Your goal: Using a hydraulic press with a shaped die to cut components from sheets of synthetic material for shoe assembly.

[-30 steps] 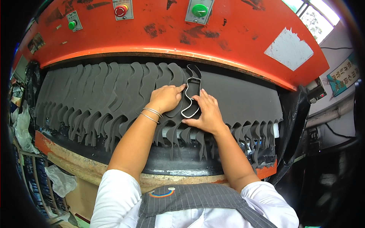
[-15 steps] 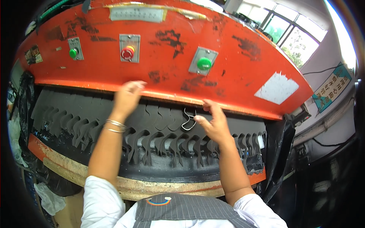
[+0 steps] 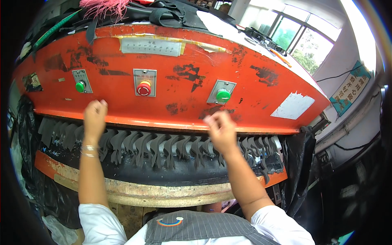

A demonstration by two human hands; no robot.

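Observation:
My left hand point(image 3: 95, 114) is in front of the red machine panel point(image 3: 122, 104), just below the left green push button point(image 3: 80, 86). Its fingers are curled in, with nothing seen in them. My right hand point(image 3: 222, 134) hangs beneath the right green push button point(image 3: 223, 95); its fingers look bent and are smeared by motion. Neither hand appears to press a button. Below the panel, a dark grey sheet with a row of wavy cut strips point(image 3: 159, 145) droops over the black bed point(image 3: 196, 175). The sheet's far part is hidden under the panel.
A red emergency-stop button point(image 3: 143, 88) sits between the green ones. A worn wooden edge point(image 3: 163, 196) runs along the front. Black plastic point(image 3: 300, 171) hangs at the right. Dark cloth, pink fibres point(image 3: 104, 8) and an orange-handled tool point(image 3: 281, 57) lie on top of the machine.
Both hands have moved away from the sheet and in front of the panel, the left one leftward. The head view has tilted upward. The metal cutting die near my right hand is now out of sight.

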